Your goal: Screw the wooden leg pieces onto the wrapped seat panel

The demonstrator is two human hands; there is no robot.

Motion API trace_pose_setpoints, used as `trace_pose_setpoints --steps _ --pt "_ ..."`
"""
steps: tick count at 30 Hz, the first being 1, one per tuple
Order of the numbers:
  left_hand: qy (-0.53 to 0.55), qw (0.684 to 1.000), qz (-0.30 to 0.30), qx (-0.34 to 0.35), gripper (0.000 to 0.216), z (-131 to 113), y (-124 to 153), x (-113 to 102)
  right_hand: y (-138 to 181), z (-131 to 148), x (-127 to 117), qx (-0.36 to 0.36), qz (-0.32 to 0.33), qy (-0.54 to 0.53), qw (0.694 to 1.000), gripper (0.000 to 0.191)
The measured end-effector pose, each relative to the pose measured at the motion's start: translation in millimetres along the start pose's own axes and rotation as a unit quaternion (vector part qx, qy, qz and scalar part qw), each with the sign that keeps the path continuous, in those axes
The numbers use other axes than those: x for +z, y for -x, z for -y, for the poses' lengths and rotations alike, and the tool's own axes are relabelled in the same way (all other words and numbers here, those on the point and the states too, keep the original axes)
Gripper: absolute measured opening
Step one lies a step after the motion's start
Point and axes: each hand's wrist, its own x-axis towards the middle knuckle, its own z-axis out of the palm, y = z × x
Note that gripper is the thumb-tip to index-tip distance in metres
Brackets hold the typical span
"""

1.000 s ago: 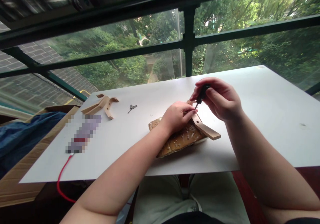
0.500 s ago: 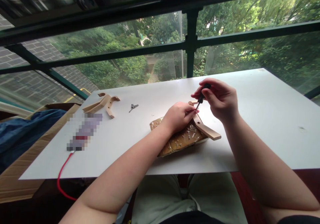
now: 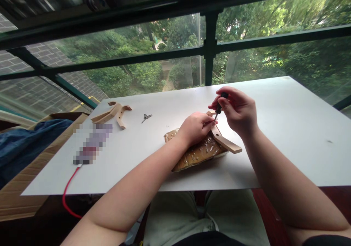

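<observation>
Wooden piece (image 3: pixel 222 140) lies on the plastic-wrapped block (image 3: pixel 201 154), its uncovered end jutting past the block's edge toward four o'clock. Your right hand (image 3: pixel 240 110) grips the black-handled screwdriver (image 3: pixel 218 109), its shaft angled down toward seven o'clock. Your left hand (image 3: pixel 195 127) rests over the block, curled at the screwdriver's tip; I cannot tell what it grips. From the block, small metal pieces (image 3: pixel 146 118) and more wooden parts (image 3: pixel 109 115) lie at ten o'clock on your white table (image 3: pixel 290 140), the wooden parts farther out.
</observation>
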Motion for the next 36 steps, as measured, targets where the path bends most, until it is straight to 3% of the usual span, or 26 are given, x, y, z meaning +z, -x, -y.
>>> trace_pose_setpoints --steps 11,20,24,28,32,36 --pt "0.014 0.999 -0.031 -0.006 0.023 0 2 1 7 0 1 -0.001 -0.052 0.019 0.998 0.024" --pt "0.021 0.999 -0.041 -0.019 0.021 -4 2 -1 4 -5 -8 -0.082 0.014 -0.021 0.996 0.043" --pt "0.022 0.999 -0.041 -0.017 0.024 -3 3 -1 7 -2 -8 -0.069 0.028 -0.013 0.997 0.037" --pt "0.029 0.999 -0.029 0.011 0.01 -2 7 -4 8 -5 -10 -0.055 0.03 -0.012 0.998 0.037" --pt "0.032 0.998 -0.013 0.044 0.026 -2 10 -7 5 -7 -11 -0.053 0.024 0.0 0.998 0.04" --pt "0.028 0.998 -0.008 0.058 0.028 0 10 -7 5 -7 -11 -0.049 0.012 0.017 0.999 0.038"
